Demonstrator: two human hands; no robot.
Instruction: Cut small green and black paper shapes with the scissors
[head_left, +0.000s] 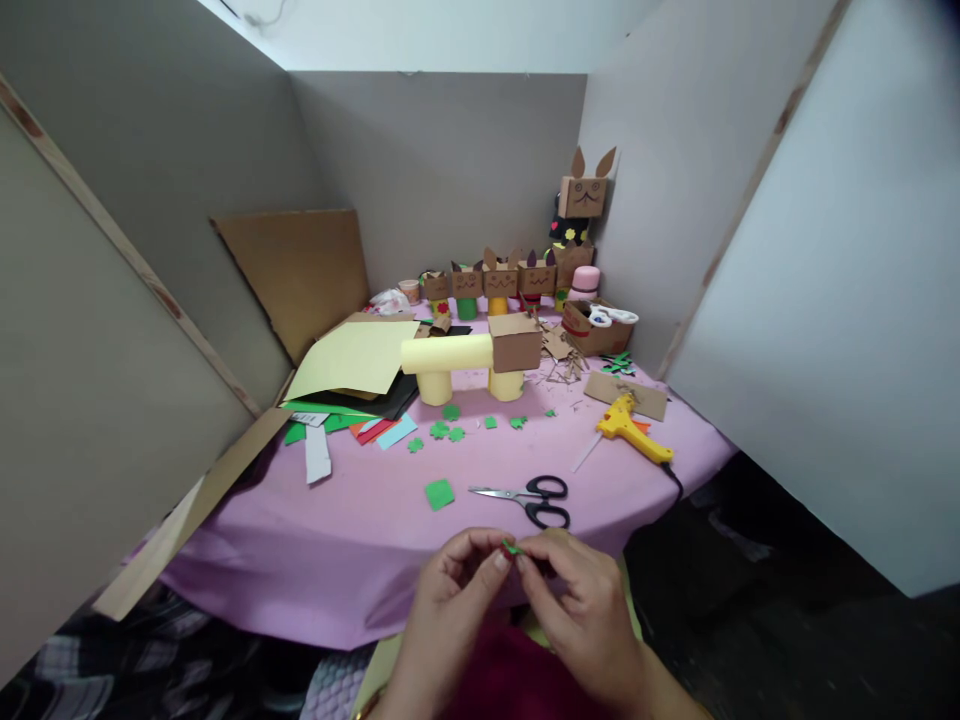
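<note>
Between the fingertips of my left hand (pixel 466 580) and my right hand (pixel 576 588) is a small green paper piece (pixel 511 548). Both hands pinch it just in front of the table's near edge. Black-handled scissors (pixel 536 497) lie on the cloth beyond my hands, blades pointing left. Left of them sits a green paper square (pixel 440 494). Several green flower-shaped cutouts (pixel 456 434) are scattered farther back. Behind these stands a yellow paper-tube figure (pixel 450 353) with a brown box head (pixel 516 345).
A yellow glue gun (pixel 630 425) lies at right, its cord running off the table. Stacked coloured sheets (pixel 352 360) and a cardboard panel (pixel 300 270) are at left. Several box-headed animal figures (pixel 501 282) line the back. White-handled scissors (pixel 611 316) rest on a cardboard box (pixel 592 330).
</note>
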